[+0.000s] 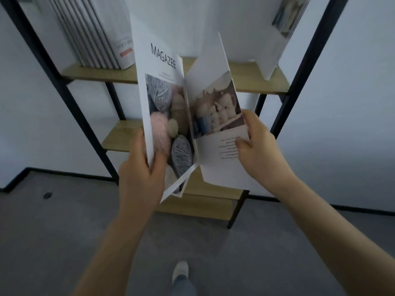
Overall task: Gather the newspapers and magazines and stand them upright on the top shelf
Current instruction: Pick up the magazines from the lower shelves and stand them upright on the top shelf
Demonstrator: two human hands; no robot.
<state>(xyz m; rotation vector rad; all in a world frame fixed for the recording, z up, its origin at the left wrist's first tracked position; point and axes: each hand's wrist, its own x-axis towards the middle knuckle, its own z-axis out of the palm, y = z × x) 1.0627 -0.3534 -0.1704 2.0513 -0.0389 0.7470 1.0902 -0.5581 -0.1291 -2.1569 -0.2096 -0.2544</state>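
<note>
Head view shows you standing in front of a shelf unit (89, 103) with black metal posts and wooden boards. Your left hand (141, 174) grips the lower left edge of a magazine (164, 99), with the thumb curled over the front page and the fingers behind it. The cover carries the word "MAGAZEE" and a photo of yarn balls. Your right hand (256, 144) pinches the lower right edge of a second magazine (215, 107), thumb on the page with small text, fingers behind. The two magazines meet in the middle like a V, both tilted and held in the air in front of the shelves, not resting on any board. On the top shelf (102, 74), at the left, a row of magazines (94, 39) stands upright, leaning a little. At the right of the same board, another magazine (277, 45) stands and leans against the post. Below, the grey floor (64, 231) and one shoe (180, 271) are visible.
</note>
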